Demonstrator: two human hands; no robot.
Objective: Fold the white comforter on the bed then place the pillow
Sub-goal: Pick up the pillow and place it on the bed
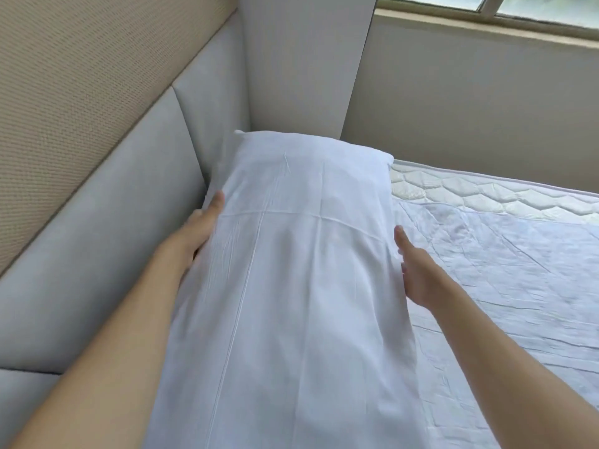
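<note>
A long white pillow (pixel 291 254) lies lengthwise along the padded headboard (pixel 107 228), its far end in the corner of the bed. My left hand (pixel 197 231) clasps its left edge, thumb on top and fingers hidden between pillow and headboard. My right hand (pixel 418 273) presses flat against its right edge, thumb up and fingertips tucked at the pillow's side. A white quilted cover (pixel 505 286) is spread flat over the mattress to the right. I see no folded comforter in this view.
The bare quilted mattress edge (pixel 453 192) shows beyond the cover. A grey wall panel (pixel 304 63) stands in the corner behind the pillow. A beige wall (pixel 486 102) with a window sill (pixel 486 27) runs along the far side of the bed.
</note>
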